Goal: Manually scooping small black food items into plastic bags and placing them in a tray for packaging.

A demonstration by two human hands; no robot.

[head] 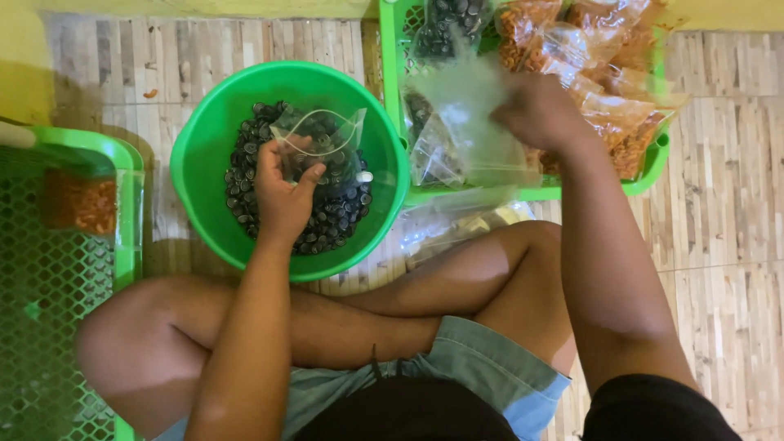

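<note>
A round green basin (208,139) on the floor in front of me holds a heap of small dark round snacks (335,220). My left hand (282,192) is over the heap and grips the lower edge of a small clear plastic bag (327,135) with an open mouth. My right hand (539,110) is raised at the right, blurred, closed on a filmy clear plastic bag (457,131) above the green tray (653,163).
The green mesh tray at the top right carries sealed bags of orange snacks (621,49) and bags of dark snacks (445,24). Another green mesh tray (49,310) lies at the left with one orange packet (77,204). My crossed legs fill the lower frame on wood-pattern flooring.
</note>
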